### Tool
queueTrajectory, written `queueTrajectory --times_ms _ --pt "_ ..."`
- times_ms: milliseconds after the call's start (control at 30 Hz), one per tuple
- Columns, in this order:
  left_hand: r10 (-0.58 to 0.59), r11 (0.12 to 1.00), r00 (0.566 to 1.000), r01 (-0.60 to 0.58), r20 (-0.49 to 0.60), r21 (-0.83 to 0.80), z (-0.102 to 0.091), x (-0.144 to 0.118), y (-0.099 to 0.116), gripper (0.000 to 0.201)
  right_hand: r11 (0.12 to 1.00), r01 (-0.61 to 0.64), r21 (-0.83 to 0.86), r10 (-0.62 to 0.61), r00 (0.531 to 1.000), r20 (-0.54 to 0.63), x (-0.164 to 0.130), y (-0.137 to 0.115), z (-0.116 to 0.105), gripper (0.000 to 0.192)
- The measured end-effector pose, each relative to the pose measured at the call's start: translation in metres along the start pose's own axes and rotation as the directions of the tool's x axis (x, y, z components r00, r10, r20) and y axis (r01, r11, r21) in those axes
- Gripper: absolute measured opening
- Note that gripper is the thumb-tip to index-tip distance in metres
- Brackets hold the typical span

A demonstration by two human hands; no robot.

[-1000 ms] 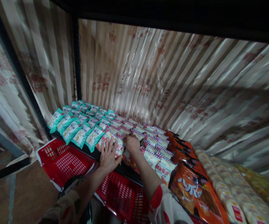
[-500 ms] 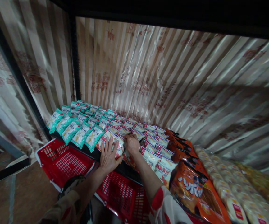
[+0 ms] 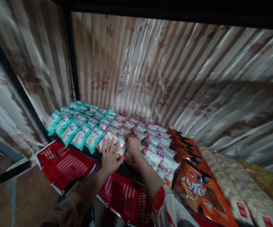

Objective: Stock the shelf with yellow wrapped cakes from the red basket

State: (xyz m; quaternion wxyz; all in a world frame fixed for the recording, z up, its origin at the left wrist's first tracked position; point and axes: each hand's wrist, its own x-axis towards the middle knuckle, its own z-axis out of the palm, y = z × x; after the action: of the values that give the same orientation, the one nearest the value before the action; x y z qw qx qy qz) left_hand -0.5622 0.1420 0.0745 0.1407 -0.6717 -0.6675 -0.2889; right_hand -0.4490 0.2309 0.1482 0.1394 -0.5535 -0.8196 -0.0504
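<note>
My left hand (image 3: 109,156) lies flat with fingers spread on a white snack packet with red and blue edging (image 3: 117,145) at the shelf's front edge. My right hand (image 3: 133,143) is just to its right, fingers curled down among the same white packets (image 3: 161,151); whether it grips one is hidden. Teal snack packets (image 3: 79,126) lie in rows to the left of both hands. Large orange bags (image 3: 193,179) lie to the right of my right forearm.
Two red plastic baskets (image 3: 63,164) (image 3: 127,198) sit below the shelf's front edge. Clear bags of pale biscuits (image 3: 233,192) fill the shelf's right end. A striped shiny curtain (image 3: 162,72) backs the shelf. A dark shelf board (image 3: 174,12) hangs overhead.
Both hands stay on the white packets; the right hand has edged slightly further in. The view has shifted a little, moving everything left and up.
</note>
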Motion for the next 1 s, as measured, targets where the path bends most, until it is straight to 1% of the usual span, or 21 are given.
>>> queueTrajectory --times_ms 100,200,267,300,367,433,533,633,733,800,900,1000 --pt "0.002 1.0 1.0 -0.002 0.006 -0.004 0.0 0.0 0.0 0.076 1.0 -0.015 0.004 0.015 1.0 0.01 0.001 0.0 0.0 0.029" --pt "0.0 1.0 1.0 0.0 0.011 -0.005 0.002 0.0 0.001 0.074 0.999 -0.039 -0.001 0.039 0.998 0.048 0.002 0.0 0.0 0.028" --pt "-0.004 1.0 1.0 0.004 0.009 0.002 0.002 0.0 0.002 0.071 0.999 -0.029 0.021 0.028 0.998 0.063 0.002 0.001 -0.003 0.027" --pt "-0.006 1.0 1.0 0.006 0.006 0.005 0.002 0.0 0.002 0.07 0.999 -0.019 0.045 0.017 0.998 0.052 0.001 0.002 -0.005 0.027" --pt "-0.008 1.0 1.0 0.008 0.001 0.006 0.001 0.0 0.004 0.07 0.994 0.002 0.113 0.0 1.0 -0.012 -0.006 0.003 -0.01 0.027" --pt "-0.004 1.0 1.0 0.004 -0.006 0.001 0.0 0.0 0.005 0.07 0.98 0.016 0.196 0.005 0.994 -0.109 -0.019 0.004 -0.013 0.029" --pt "0.012 1.0 1.0 -0.012 -0.02 -0.002 -0.001 0.0 0.005 0.069 0.949 0.025 0.315 0.055 0.969 -0.243 -0.049 0.006 -0.015 0.032" --pt "0.027 1.0 0.999 -0.027 -0.037 0.015 -0.001 -0.001 0.006 0.066 0.915 0.012 0.403 0.124 0.943 -0.31 -0.087 0.006 -0.011 0.034" --pt "0.032 0.999 0.998 -0.031 -0.051 0.021 -0.001 -0.002 0.007 0.065 0.896 -0.02 0.443 0.168 0.94 -0.298 -0.121 0.003 -0.001 0.035" --pt "0.037 0.999 0.998 -0.036 -0.057 0.02 -0.001 -0.002 0.007 0.064 0.887 -0.029 0.462 0.174 0.945 -0.277 -0.138 0.002 0.007 0.037" --pt "0.06 0.998 0.996 -0.059 -0.064 0.022 -0.002 -0.001 0.006 0.064 0.88 -0.03 0.475 0.168 0.953 -0.251 -0.15 0.001 0.019 0.042" --pt "0.083 0.996 0.994 -0.081 -0.075 0.032 -0.003 0.0 0.006 0.064 0.871 -0.016 0.491 0.16 0.954 -0.254 -0.151 0.0 0.026 0.044"
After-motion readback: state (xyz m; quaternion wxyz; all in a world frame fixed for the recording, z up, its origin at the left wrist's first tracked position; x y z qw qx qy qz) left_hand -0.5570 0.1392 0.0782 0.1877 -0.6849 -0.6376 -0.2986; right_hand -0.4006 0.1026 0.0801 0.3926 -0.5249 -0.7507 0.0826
